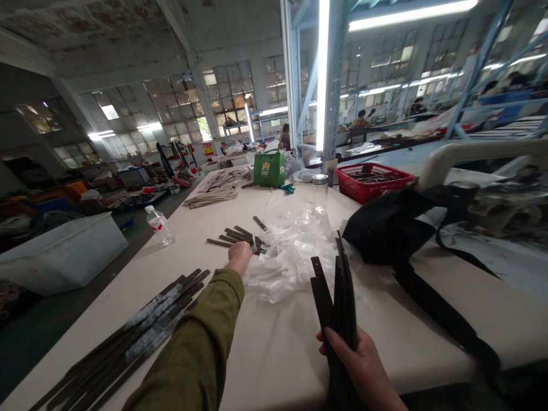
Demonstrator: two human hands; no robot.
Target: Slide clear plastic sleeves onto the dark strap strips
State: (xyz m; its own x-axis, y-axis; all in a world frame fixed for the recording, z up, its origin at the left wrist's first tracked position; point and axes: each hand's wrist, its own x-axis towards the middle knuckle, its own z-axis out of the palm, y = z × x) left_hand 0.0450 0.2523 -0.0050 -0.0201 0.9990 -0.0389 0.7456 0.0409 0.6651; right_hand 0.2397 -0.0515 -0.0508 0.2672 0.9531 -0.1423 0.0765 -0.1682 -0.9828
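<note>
"Two bare hands are before us; what does each have hold of?"

"Our right hand (pixel 362 359) is wrapped firmly round a sheaf of long, flat, dark brown strips (pixel 343 297), thumb across the near side. Our left hand (pixel 240 253), below an olive-green sleeve (pixel 205 337), is curled at a fan of dark, flat, narrow strips (pixel 242 234); whether it pinches one, we cannot tell."

"How does the sheaf sit against our grip?"

"Its upper ends rise well above our thumb and splay apart, one showing a small hole near its tip. Below the palm it runs towards the near edge of the pale cream worktable (pixel 265 365) and out of our sight."

"And what lies elsewhere?"

"The fan lies beside a heap of crinkled, clear plastic film (pixel 285 262), on the side towards the worktable's left edge. Along that edge, by the near left corner, lies a batch of long dark strips with greyish-white bands (pixel 148 319)."

"How would they handle?"

"One strip in the sheaf bows, so we judge them light, springy and hardly fragile, though flat faces may slide over one another. We'd grip around mid-length, pressing the broad sides. The film looks soft, slippery and easily torn."
</note>
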